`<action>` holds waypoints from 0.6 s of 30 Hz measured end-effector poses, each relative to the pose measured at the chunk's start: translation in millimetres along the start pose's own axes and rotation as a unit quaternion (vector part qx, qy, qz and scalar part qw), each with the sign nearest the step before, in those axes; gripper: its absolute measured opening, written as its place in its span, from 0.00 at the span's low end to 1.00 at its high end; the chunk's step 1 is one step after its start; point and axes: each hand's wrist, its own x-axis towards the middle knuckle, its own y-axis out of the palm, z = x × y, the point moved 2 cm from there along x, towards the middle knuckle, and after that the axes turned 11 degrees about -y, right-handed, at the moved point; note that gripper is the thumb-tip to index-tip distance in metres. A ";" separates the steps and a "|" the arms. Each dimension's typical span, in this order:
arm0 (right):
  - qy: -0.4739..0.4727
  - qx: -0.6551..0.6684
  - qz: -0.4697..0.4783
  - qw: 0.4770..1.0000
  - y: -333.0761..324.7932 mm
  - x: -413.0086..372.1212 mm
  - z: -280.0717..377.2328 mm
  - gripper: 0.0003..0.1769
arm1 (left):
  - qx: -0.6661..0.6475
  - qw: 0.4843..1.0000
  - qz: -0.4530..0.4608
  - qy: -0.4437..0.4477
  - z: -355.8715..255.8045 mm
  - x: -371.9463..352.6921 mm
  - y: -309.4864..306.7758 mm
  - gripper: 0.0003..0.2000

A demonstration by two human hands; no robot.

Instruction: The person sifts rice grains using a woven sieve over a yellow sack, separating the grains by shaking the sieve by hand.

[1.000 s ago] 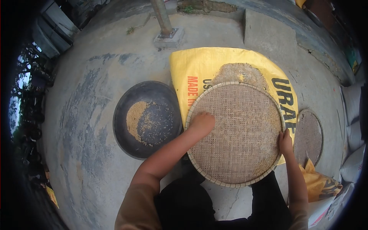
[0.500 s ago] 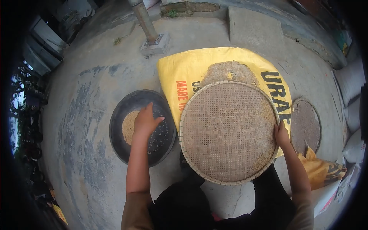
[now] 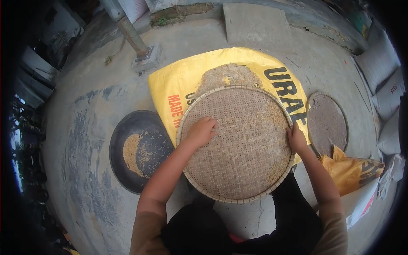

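A round woven bamboo winnowing tray (image 3: 233, 144) is held over my lap, with pale grain (image 3: 278, 114) scattered along its right side. My right hand (image 3: 297, 138) is closed round the tray's right rim. Over the left part of the weave is my left hand (image 3: 203, 131), its fingers curled together; whatever they may hold is hidden. To the left, a dark round basin (image 3: 121, 170) on the floor holds a heap of golden grain (image 3: 132, 155), with loose grains spread beside it.
Beneath the tray lies a yellow printed sack (image 3: 168, 80) with a pile of husky grain (image 3: 231, 75) on it. Another round tray (image 3: 327, 123) of greyish material is at right, near a crumpled orange sack (image 3: 346, 170). White sacks (image 3: 378, 63) line the right; a post (image 3: 134, 38) stands behind.
My left hand has moved from the basin to above the tray, its fingers now curled. Grain in the basin is more spread out. My view has shifted slightly; my right hand keeps the rim.
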 end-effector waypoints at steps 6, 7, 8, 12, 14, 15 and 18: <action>0.006 0.003 -0.007 1.000 -6.0 -3.2 6.5 0.21 | -0.019 0.998 0.005 -0.065 5.9 5.5 17.4 0.07; 0.003 0.003 -0.008 1.000 -7.1 -3.1 7.5 0.21 | -0.020 0.997 0.005 -0.081 4.9 6.7 18.4 0.06; 0.000 0.002 -0.008 1.000 -6.8 -3.4 7.8 0.20 | -0.020 0.995 0.005 -0.098 4.5 6.8 19.6 0.05; 0.003 -0.003 -0.011 1.000 -6.6 -2.6 6.7 0.20 | -0.011 0.995 0.003 -0.104 5.1 9.0 25.7 0.04; 0.003 -0.001 0.003 1.000 -7.6 -2.9 8.3 0.20 | 0.017 0.994 -0.022 -0.101 3.5 7.4 26.4 0.06; 0.004 0.000 0.002 1.000 -7.3 -3.3 8.3 0.20 | 0.018 0.995 -0.022 -0.099 4.1 7.0 26.2 0.06; 0.002 -0.004 -0.019 1.000 -5.7 -4.1 8.7 0.20 | 0.019 0.998 -0.029 -0.050 7.9 5.9 23.3 0.06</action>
